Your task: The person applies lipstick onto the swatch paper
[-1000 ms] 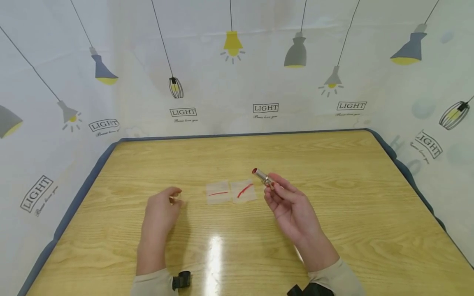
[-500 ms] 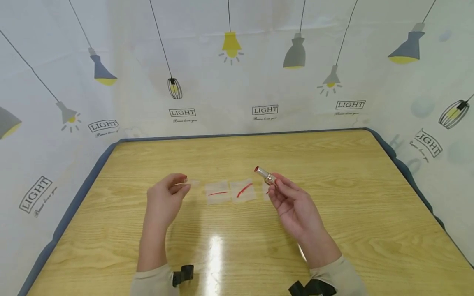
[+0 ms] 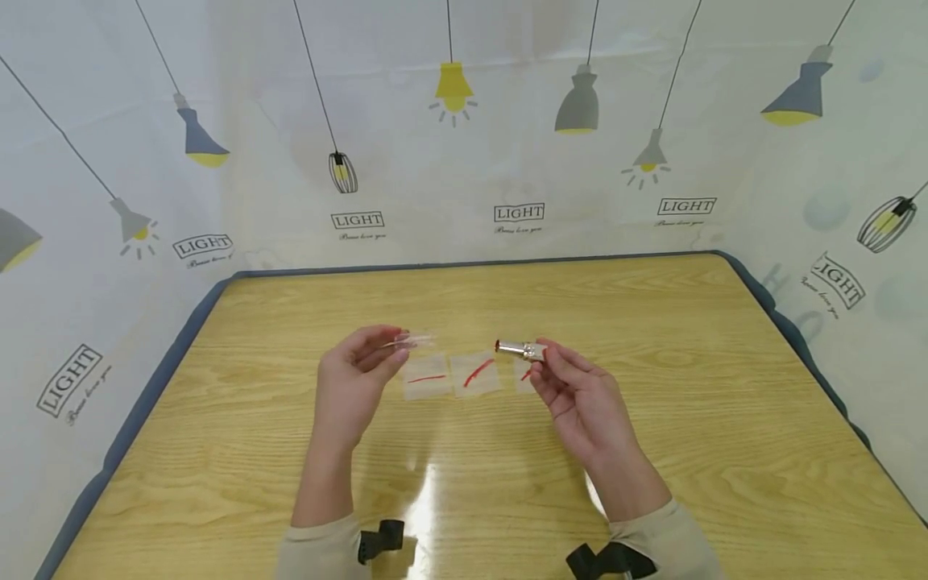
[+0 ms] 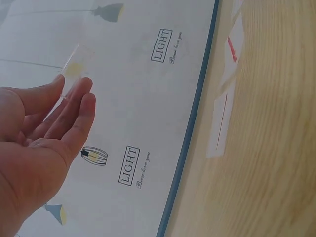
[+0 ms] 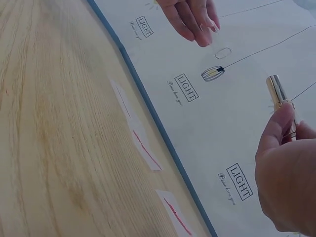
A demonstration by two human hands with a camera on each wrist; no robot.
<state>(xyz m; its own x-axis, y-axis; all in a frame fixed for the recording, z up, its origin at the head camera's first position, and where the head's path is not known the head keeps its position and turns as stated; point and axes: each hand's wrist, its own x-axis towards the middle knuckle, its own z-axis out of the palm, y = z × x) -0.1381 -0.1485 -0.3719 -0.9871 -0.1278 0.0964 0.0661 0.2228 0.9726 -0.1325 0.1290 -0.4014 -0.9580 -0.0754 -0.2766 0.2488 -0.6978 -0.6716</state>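
Observation:
In the head view my left hand [image 3: 355,387] pinches a clear lipstick cap [image 4: 78,61] between thumb and fingers. The cap is see-through, and its rim faces right toward the lipstick. My right hand [image 3: 587,399] grips a silver and gold lipstick [image 3: 519,349] by its base, its red end pointing left. A gap separates cap and lipstick, both held above the table. Below them lie paper pieces with red strokes: a left one [image 3: 425,387], a middle one [image 3: 474,374], and a right one [image 3: 524,377] partly hidden behind the right hand.
The wood-grain table [image 3: 464,306] has a blue edge strip [image 3: 362,271] along its back and sides. A pale wall sheet [image 3: 420,161] printed with lamps stands behind it. Dark camera straps [image 3: 380,540] sit at the wrists.
My left hand has risen and moved right with the clear cap, closer to the lipstick. The lipstick has turned from slanted to nearly level, and the right hand has shifted slightly right.

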